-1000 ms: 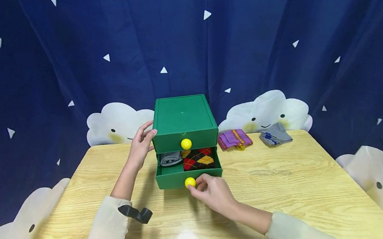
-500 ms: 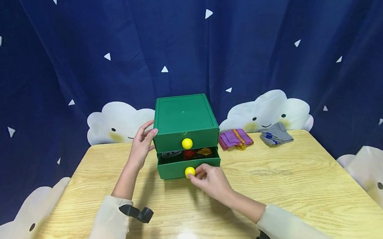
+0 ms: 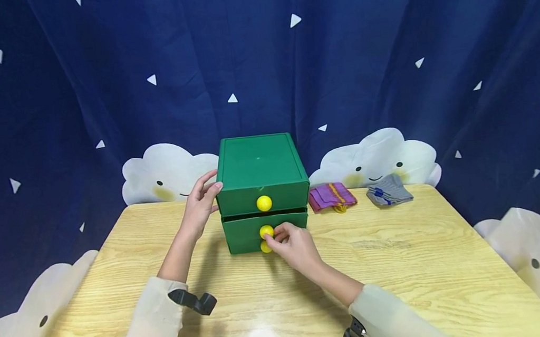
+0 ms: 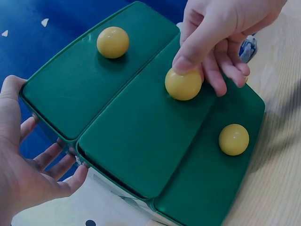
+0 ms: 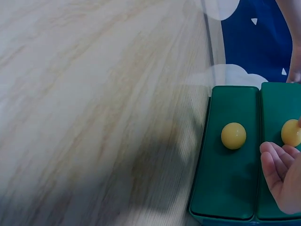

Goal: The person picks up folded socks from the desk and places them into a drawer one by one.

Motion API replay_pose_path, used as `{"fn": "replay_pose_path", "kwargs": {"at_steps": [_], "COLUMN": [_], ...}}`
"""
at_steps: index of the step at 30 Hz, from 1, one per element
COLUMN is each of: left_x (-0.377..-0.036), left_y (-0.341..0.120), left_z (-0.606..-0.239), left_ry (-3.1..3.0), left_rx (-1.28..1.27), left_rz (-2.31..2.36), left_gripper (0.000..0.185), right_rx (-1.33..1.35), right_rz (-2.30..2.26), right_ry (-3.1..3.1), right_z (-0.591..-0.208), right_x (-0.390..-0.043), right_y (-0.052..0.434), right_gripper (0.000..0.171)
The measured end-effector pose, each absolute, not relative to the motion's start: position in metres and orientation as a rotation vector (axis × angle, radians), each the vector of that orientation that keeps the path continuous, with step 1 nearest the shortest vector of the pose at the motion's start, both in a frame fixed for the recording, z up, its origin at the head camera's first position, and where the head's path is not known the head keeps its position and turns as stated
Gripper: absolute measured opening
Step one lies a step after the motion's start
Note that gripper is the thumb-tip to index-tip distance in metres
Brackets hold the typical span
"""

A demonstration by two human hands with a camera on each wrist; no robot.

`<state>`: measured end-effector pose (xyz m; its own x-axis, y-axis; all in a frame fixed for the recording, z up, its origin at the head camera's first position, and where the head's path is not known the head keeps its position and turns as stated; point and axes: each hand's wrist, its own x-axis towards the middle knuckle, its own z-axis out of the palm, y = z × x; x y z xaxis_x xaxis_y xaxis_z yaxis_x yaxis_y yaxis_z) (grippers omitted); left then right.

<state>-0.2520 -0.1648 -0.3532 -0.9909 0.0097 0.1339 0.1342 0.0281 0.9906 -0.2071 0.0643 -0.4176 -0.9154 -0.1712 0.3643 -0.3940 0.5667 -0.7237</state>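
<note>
The middle drawer's yellow knob [image 3: 266, 231] is pinched by the right hand [image 3: 293, 245] with the drawer nearly shut, while the green drawer box [image 3: 259, 165] is steadied at 9 o'clock by the open-fingered left hand [image 3: 199, 204]; a last push inward is judged necessary.

A wooden table [image 3: 401, 264] is spread beneath everything, its pale grain lit by a bright glare near the front edge. Beyond the right hand, off toward the back of the table, a folded purple sock [image 3: 331, 195] with yellow stripes is laid flat, and just beside it, further out still, a grey sock [image 3: 388, 190] with blue marks is seen. Behind it all a dark blue curtain [image 3: 385, 64] dotted with white triangles is hung, and smiling white clouds [image 3: 374, 156] are printed along its lower edge.
</note>
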Motion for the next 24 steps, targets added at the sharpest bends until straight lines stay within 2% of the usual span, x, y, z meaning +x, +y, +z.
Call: {"fn": "replay_pose_path", "kwargs": {"at_steps": [24], "left_x": [-0.252], "left_y": [-0.164], "left_z": [-0.355], "left_ry": [-2.193], "left_rx": [-0.139], "left_rz": [-2.114], "left_gripper": [0.055], "right_rx": [0.398], "right_rz": [1.330], "right_ry": [-2.512], "right_z": [-0.423], "right_x": [-0.220], "right_y": [0.061], "right_gripper": [0.026]}}
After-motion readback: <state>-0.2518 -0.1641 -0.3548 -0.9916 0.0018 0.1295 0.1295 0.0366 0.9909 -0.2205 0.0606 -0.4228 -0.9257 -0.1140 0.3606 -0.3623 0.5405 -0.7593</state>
